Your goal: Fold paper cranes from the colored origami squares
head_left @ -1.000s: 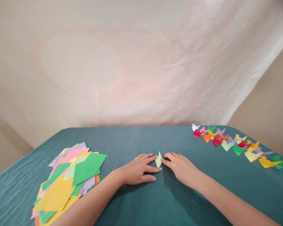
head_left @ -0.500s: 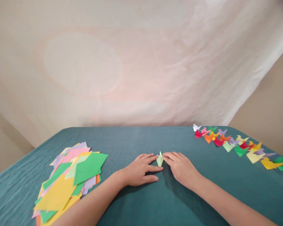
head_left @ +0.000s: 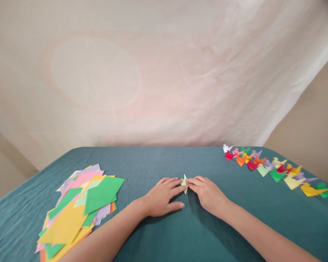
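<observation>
Folded paper (head_left: 184,180): pale green, on the table (head_left: 153,160), at dial centre.
Left hand (head_left: 160,197): eight o'clock, spread, fingertips on the paper, gripping nothing.
Right hand (head_left: 209,193): four o'clock, fingertips at its edge; whether pinching, cannot tell.
Coloured sheets (head_left: 67,222): piled near nine.
Paper birds (head_left: 277,175): lined toward three.

the bench (head_left: 142,158) is draped in a dark teal cloth (head_left: 158,240), creased toward the far left. left of the left hand (head_left: 160,198), coloured paper sheets (head_left: 102,194) overlap in a loose pile. a pale-green folded paper (head_left: 184,181) lies between left and right hand (head_left: 209,194); beyond the right, origami birds (head_left: 277,175) form slanting rows.
</observation>
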`<action>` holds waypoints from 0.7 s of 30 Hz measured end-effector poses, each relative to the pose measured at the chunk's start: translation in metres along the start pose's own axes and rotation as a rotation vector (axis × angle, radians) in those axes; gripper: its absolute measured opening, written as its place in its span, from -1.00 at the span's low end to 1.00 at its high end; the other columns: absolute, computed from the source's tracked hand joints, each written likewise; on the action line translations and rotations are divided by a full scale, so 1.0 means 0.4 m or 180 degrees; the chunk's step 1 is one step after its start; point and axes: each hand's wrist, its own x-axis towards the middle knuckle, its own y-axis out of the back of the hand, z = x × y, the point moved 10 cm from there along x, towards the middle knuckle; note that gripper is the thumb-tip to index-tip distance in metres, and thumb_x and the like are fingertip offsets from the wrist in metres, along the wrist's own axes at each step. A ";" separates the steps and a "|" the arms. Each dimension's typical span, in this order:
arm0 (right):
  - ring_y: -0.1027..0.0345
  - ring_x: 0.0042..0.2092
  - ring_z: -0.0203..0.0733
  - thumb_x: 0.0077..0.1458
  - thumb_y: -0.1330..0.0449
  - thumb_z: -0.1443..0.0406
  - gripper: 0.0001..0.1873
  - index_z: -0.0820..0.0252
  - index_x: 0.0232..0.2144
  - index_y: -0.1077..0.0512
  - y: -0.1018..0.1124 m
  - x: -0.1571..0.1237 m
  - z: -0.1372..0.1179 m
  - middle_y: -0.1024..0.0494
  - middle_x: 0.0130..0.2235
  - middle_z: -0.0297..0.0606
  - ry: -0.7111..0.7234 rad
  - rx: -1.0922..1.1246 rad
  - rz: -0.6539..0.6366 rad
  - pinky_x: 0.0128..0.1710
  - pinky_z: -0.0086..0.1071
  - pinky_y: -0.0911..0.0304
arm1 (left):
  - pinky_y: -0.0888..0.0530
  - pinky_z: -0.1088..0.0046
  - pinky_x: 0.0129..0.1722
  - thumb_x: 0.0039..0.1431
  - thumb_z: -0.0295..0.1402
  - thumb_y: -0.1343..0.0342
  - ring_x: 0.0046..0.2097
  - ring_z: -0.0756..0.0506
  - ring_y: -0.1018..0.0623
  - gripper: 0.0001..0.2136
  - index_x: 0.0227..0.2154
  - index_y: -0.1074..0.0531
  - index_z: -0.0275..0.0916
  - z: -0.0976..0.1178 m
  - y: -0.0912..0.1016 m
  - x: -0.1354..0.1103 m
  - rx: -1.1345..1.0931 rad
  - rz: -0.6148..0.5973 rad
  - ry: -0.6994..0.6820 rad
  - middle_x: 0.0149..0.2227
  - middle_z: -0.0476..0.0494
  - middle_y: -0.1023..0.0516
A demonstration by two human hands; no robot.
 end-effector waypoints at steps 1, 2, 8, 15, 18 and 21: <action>-0.21 -0.06 -0.16 0.12 0.06 0.48 -0.63 0.19 -0.11 -0.41 0.001 0.001 -0.001 -0.43 -0.04 -0.18 0.0004 0.0016 -0.0031 -0.07 -0.27 -0.16 | -0.08 0.16 0.17 0.22 -0.07 0.12 0.21 -0.19 -0.15 -0.48 0.19 -0.03 -0.11 -0.005 0.003 0.001 -0.0032 0.0074 0.0063 0.21 -0.17 -0.14; -0.21 -0.06 -0.16 0.12 0.07 0.49 -0.63 0.19 -0.11 -0.41 0.003 0.002 -0.003 -0.43 -0.04 -0.19 0.0011 0.0029 -0.0060 -0.07 -0.28 -0.16 | -0.10 0.20 0.17 0.23 -0.10 0.14 0.20 -0.16 -0.17 -0.50 0.18 -0.04 -0.15 -0.011 0.008 0.001 -0.0053 0.0165 0.0148 0.19 -0.18 -0.18; -0.20 -0.06 -0.15 0.08 0.07 0.51 -0.61 0.22 -0.11 -0.41 0.008 0.004 -0.008 -0.43 -0.06 -0.16 0.0031 0.0030 -0.0143 -0.08 -0.29 -0.17 | -0.17 0.24 0.14 0.25 -0.20 0.13 0.14 -0.15 -0.25 -0.61 0.09 -0.21 -0.21 -0.032 0.018 -0.001 0.0025 0.0490 0.0443 0.13 -0.19 -0.26; -0.20 -0.05 -0.14 0.08 0.07 0.51 -0.60 0.22 -0.11 -0.41 0.003 0.002 -0.007 -0.41 -0.04 -0.15 -0.0010 0.0009 -0.0127 -0.09 -0.28 -0.18 | -0.18 0.26 0.13 0.25 -0.21 0.13 0.12 -0.16 -0.28 -0.62 0.08 -0.23 -0.22 -0.033 0.021 0.001 0.0119 0.0521 0.0465 0.10 -0.19 -0.29; -0.20 -0.05 -0.14 0.07 0.07 0.52 -0.60 0.22 -0.11 -0.41 0.005 0.002 -0.008 -0.42 -0.05 -0.14 -0.0005 0.0027 -0.0122 -0.08 -0.28 -0.17 | -0.17 0.25 0.14 0.24 -0.20 0.12 0.12 -0.15 -0.27 -0.61 0.09 -0.22 -0.21 -0.029 0.020 0.001 0.0124 0.0496 0.0422 0.11 -0.19 -0.28; -0.19 -0.05 -0.13 0.06 0.07 0.52 -0.60 0.23 -0.11 -0.40 0.005 0.002 -0.009 -0.42 -0.05 -0.15 0.0002 0.0044 -0.0133 -0.07 -0.28 -0.17 | -0.16 0.25 0.15 0.24 -0.19 0.11 0.13 -0.16 -0.25 -0.60 0.10 -0.20 -0.22 -0.026 0.020 0.000 0.0120 0.0469 0.0396 0.12 -0.19 -0.27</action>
